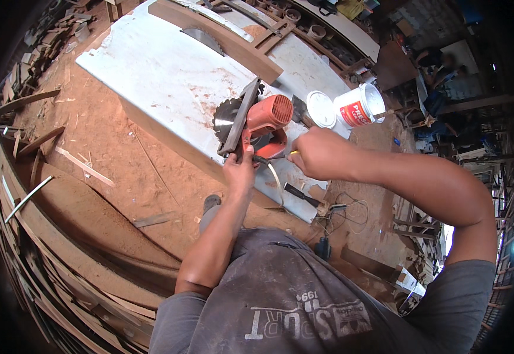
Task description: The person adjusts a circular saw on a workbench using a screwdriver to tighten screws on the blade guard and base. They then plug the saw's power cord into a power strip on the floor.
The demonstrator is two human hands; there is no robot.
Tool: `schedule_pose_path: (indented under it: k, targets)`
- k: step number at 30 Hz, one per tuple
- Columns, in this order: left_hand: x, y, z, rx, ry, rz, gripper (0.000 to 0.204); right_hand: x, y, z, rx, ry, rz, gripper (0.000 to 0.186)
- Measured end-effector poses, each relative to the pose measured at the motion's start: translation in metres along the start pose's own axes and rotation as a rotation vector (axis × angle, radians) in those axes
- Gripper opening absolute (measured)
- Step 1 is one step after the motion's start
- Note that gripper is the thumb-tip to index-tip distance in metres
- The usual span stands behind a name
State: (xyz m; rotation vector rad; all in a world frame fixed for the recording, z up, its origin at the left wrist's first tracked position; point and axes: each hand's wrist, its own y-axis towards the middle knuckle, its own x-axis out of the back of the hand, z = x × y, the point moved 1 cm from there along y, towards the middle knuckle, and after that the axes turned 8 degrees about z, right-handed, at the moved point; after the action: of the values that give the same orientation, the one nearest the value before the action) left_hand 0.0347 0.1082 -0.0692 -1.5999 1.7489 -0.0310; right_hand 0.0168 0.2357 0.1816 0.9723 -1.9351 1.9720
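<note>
On the white work table (151, 56), a red circular saw (270, 112) stands tipped on its side, its toothed blade (224, 121) and metal base plate (239, 118) turned to the left. My left hand (239, 169) is closed on the saw at the near end of its base plate and handle, thumb on the red housing. Just right of the rear handle, my right hand (322, 154) makes a fist around a slim tool with a yellow part (294, 153) showing; the fist hides the rest of it. A black power cord (261, 160) leaves the handle.
A white bucket (360, 105) with a red label and a round white lid (321, 109) sit beyond my right hand. Farther back, a wooden beam (221, 35) has another blade (203, 40) against it. A black-handled tool (300, 193) lies near the table's corner. People (437, 71) are at the far right.
</note>
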Motion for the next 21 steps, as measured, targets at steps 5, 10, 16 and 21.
schedule_pose_path:
  k: [5, 10, 16, 21]
  targets:
    - [-0.003, -0.002, -0.004, -0.014, -0.058, 0.005, 0.032, -0.014, 0.006, -0.007, 0.047, 0.179, -0.300, 0.028]
    - [-0.003, -0.001, -0.003, 0.012, -0.094, -0.005, 0.031, -0.005, 0.004, -0.008, 0.390, -0.490, -0.252, 0.029]
    - [-0.008, -0.005, -0.003, 0.056, -0.171, -0.052, 0.030, -0.001, 0.002, 0.007, 0.310, -0.418, -0.109, 0.028]
    - [-0.010, -0.006, 0.004, 0.052, -0.197, -0.076, 0.030, -0.013, 0.008, 0.016, -0.011, 0.074, 0.016, 0.033]
